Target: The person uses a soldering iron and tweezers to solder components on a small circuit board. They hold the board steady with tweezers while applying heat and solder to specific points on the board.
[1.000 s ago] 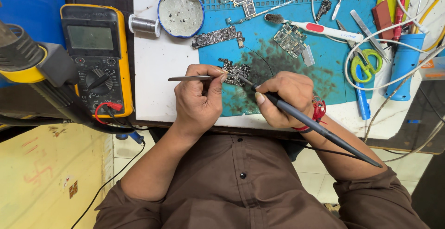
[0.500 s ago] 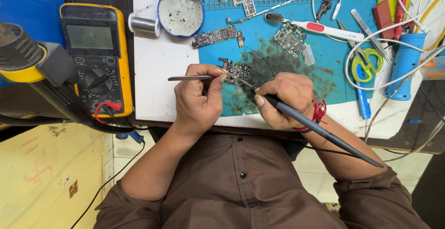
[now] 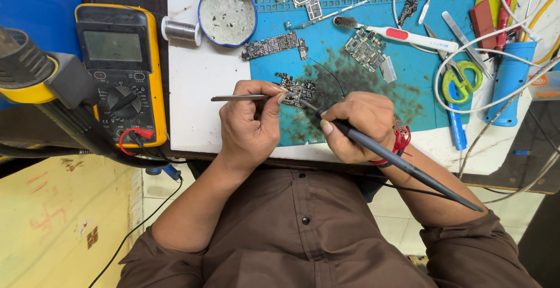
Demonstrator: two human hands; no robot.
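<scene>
While my left hand (image 3: 248,126) grips tweezers (image 3: 239,97) at the board (image 3: 296,90) on the blue mat (image 3: 373,84) | right hand (image 3: 359,126) clenched on iron (image 3: 402,162) — tip on board | keep tip light, steady, brief — worktop (image 3: 198,78).

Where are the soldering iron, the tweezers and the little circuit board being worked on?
soldering iron (image 3: 402,162), head view, on its dark handle.
tweezers (image 3: 233,97), head view, on the metal shaft.
circuit board (image 3: 298,90), head view, on its middle.

tweezers (image 3: 236,97) and soldering iron (image 3: 402,162) over small circuit board (image 3: 296,90)
</scene>
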